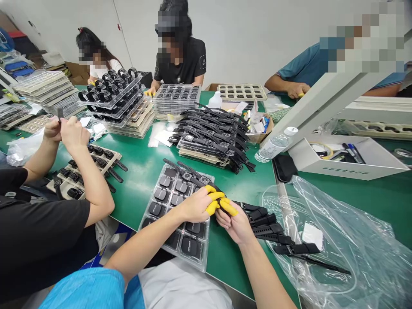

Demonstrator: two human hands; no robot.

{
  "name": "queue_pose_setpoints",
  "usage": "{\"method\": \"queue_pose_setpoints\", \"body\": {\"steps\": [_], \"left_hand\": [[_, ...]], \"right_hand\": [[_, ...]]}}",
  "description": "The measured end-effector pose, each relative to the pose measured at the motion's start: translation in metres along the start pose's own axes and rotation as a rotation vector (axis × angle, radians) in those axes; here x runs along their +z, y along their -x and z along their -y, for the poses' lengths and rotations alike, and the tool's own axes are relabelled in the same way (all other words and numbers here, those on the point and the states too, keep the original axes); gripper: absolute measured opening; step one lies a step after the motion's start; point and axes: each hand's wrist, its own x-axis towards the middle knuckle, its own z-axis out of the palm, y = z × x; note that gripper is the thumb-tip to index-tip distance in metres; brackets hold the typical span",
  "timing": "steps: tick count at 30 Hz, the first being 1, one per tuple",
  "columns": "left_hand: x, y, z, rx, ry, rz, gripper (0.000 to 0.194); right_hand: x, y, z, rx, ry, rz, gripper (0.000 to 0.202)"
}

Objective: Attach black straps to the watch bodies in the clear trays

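While the left hand [199, 205] and right hand [236, 223] meet, their fingers [210, 209], some in yellow rubbery covers [228, 208], pinch together on a small black piece [219, 201]. Piece sits right between the fingertips, mostly hidden; can't tell which part it is. It's held above the glossy green worktop [141, 156], beside the right edge of a clear plastic compartment tray [202, 262]. Tray lies left of and below the fingers, black rounded-square blocks [189, 246] in its compartments. Just beyond the fingers: two black watches with perforated straps [187, 176], across the tray's far right corner. Right of the fingers: overlapping row of black straps [265, 229], then a crumpled clear plastic sheet [341, 240]. Farther beyond the fingers: stacked trays topped with black-strapped watches [209, 133], plus a clear plastic bottle with white cap [275, 146], tilted in view.
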Motion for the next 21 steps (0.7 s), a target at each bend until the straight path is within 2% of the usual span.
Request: {"method": "queue_pose_setpoints", "body": {"steps": [4, 6, 11, 14, 16, 18, 21], "left_hand": [[0.001, 0.000, 0.000, -0.012, -0.204, 0.057, 0.042], [0.000, -0.001, 0.001, -0.009, -0.221, 0.076, 0.039], [-0.002, -0.001, 0.003, 0.024, 0.003, 0.037, 0.042], [-0.001, 0.000, 0.002, 0.013, 0.098, 0.014, 0.050], [-0.002, 0.000, 0.001, -0.008, 0.072, 0.024, 0.052], [-0.010, -0.002, -0.001, -0.037, -0.021, 0.035, 0.051], [-0.036, -0.005, -0.006, -0.107, -0.208, 0.047, 0.048]], "right_hand": [[-0.003, -0.001, -0.002, 0.056, 0.051, -0.014, 0.051], [-0.005, -0.001, -0.002, 0.063, 0.074, -0.007, 0.052], [-0.007, -0.001, -0.002, 0.026, 0.117, 0.025, 0.046], [-0.012, -0.002, -0.001, -0.094, 0.212, -0.004, 0.045], [-0.019, -0.003, 0.001, -0.191, 0.383, -0.042, 0.046], [-0.028, -0.003, 0.005, -0.253, 0.591, -0.064, 0.045], [-0.040, -0.003, 0.013, -0.299, 0.792, -0.073, 0.041]]}}
